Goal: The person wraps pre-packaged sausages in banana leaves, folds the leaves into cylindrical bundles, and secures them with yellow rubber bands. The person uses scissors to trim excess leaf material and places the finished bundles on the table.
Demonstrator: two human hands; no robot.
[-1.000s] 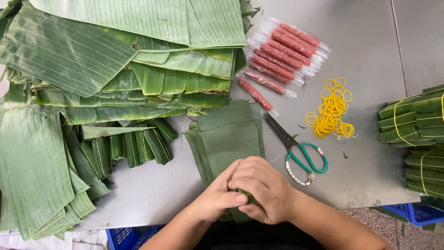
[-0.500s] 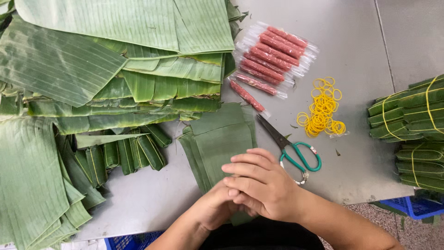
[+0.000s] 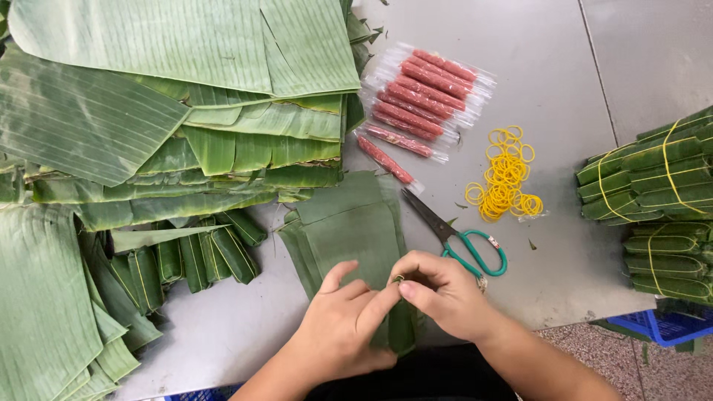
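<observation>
Head view, bottom centre: both hands, left [image 3: 338,327] and right [image 3: 445,297], pinch a folded leaf roll [image 3: 401,330] on the tabletop [image 3: 557,82], seemingly mid-wrap; binding would call for a band from the yellow pile [image 3: 505,178].

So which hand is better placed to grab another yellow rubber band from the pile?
Probably the right hand: the yellow rubber bands lie on its side beyond the scissors, while the left hand presses the leaf-wrapped roll.
</observation>
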